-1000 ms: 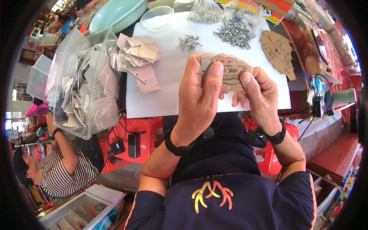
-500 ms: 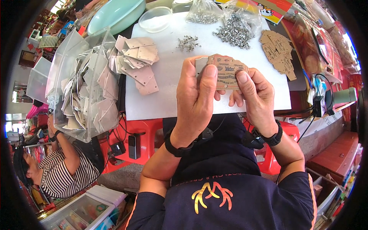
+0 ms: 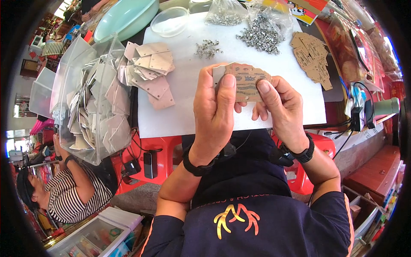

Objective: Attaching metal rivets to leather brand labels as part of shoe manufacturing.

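Left hand (image 3: 215, 105) and right hand (image 3: 286, 105) clamp a brown card (image 3: 250, 73) over a grey card (image 3: 218, 74) above the white sheet (image 3: 171, 118). Other brown cards (image 3: 311, 58) lie at right, many pale cards (image 3: 152, 70) at left; how many are finished cannot be told.

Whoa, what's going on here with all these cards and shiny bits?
Someone's left hand and right hand are holding up a printed brown card, thumbs on its face, over a white sheet. Pale cards lie at the left, by a clear box holding more. Metal bits lie beyond the hands, and other brown cards at the right.
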Action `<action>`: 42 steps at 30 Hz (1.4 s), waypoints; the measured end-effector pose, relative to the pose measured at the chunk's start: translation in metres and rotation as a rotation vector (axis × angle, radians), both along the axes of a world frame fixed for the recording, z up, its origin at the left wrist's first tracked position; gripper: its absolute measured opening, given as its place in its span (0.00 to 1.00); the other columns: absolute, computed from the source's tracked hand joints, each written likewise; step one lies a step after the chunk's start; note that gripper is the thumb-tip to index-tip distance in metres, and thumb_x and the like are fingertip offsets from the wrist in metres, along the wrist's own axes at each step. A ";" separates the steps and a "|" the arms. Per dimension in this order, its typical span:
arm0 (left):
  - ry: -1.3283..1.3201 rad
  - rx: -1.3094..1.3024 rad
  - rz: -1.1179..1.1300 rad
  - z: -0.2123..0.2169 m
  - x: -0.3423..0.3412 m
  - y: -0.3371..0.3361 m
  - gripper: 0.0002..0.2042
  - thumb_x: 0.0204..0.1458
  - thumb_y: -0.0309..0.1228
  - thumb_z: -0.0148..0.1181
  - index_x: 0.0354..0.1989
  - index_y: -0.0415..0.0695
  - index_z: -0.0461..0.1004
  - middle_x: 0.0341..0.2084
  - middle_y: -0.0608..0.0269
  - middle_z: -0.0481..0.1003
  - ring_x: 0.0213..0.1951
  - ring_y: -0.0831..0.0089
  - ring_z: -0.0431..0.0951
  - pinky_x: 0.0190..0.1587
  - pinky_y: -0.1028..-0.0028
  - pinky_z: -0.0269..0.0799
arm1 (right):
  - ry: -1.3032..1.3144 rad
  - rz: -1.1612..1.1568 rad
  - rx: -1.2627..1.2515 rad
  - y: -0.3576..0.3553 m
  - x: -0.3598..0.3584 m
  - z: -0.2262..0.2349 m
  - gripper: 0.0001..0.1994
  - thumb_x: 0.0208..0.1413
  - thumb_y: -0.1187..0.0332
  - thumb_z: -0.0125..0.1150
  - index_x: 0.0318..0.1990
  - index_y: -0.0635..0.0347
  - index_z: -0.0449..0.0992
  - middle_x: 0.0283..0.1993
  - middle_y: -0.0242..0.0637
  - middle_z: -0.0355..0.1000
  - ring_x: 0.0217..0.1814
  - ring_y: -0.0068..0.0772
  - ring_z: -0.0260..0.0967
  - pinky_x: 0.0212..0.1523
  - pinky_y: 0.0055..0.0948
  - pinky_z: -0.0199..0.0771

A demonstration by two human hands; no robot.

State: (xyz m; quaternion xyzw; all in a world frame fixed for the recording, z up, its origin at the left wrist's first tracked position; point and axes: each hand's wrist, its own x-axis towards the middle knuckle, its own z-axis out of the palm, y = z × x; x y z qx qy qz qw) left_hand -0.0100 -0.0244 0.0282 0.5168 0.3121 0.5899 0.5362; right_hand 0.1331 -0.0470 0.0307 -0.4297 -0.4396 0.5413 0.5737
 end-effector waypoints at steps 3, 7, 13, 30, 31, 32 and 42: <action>-0.001 -0.024 0.009 -0.003 0.000 0.000 0.10 0.66 0.32 0.43 0.48 0.39 0.64 0.35 0.61 0.75 0.26 0.83 0.69 0.26 0.81 0.65 | -0.013 0.016 -0.048 0.002 0.001 -0.004 0.12 0.64 0.63 0.55 0.37 0.65 0.72 0.22 0.28 0.68 0.19 0.14 0.61 0.22 0.17 0.68; -0.021 -0.049 0.015 -0.011 -0.002 0.001 0.09 0.65 0.32 0.45 0.47 0.41 0.65 0.34 0.62 0.75 0.28 0.81 0.71 0.26 0.79 0.65 | -0.021 0.055 -0.088 0.004 0.002 -0.008 0.12 0.64 0.63 0.55 0.33 0.64 0.71 0.21 0.28 0.68 0.18 0.14 0.63 0.20 0.17 0.67; -0.044 -0.106 -0.002 -0.016 -0.006 0.002 0.09 0.66 0.32 0.43 0.47 0.41 0.66 0.35 0.62 0.75 0.29 0.81 0.72 0.25 0.79 0.66 | 0.007 0.120 -0.137 0.009 0.001 -0.008 0.13 0.64 0.63 0.55 0.31 0.63 0.69 0.23 0.29 0.70 0.18 0.14 0.64 0.20 0.17 0.67; 0.001 -0.113 0.009 -0.019 -0.003 0.008 0.09 0.66 0.33 0.44 0.47 0.42 0.66 0.34 0.63 0.75 0.28 0.82 0.71 0.26 0.80 0.66 | -0.031 0.083 -0.119 0.011 0.001 -0.019 0.13 0.65 0.63 0.54 0.32 0.63 0.69 0.24 0.30 0.69 0.20 0.14 0.64 0.22 0.18 0.69; 0.000 -0.107 0.008 -0.019 -0.003 0.008 0.09 0.65 0.33 0.44 0.47 0.42 0.66 0.34 0.63 0.75 0.29 0.82 0.71 0.26 0.80 0.66 | -0.029 0.086 -0.110 0.011 0.001 -0.020 0.13 0.65 0.63 0.54 0.32 0.63 0.69 0.24 0.30 0.69 0.20 0.14 0.64 0.22 0.18 0.69; 0.001 -0.107 0.007 -0.019 -0.003 0.008 0.09 0.65 0.33 0.44 0.47 0.42 0.66 0.34 0.63 0.75 0.29 0.82 0.71 0.26 0.80 0.66 | -0.026 0.090 -0.100 0.011 0.001 -0.020 0.13 0.65 0.63 0.54 0.33 0.64 0.70 0.24 0.30 0.69 0.21 0.14 0.64 0.23 0.18 0.69; 0.038 -0.097 0.000 -0.020 -0.009 0.008 0.09 0.65 0.32 0.44 0.47 0.42 0.64 0.36 0.61 0.75 0.30 0.81 0.72 0.26 0.79 0.66 | -0.062 0.184 -0.138 0.014 0.008 -0.015 0.13 0.65 0.63 0.53 0.34 0.65 0.70 0.27 0.30 0.70 0.23 0.13 0.64 0.24 0.18 0.71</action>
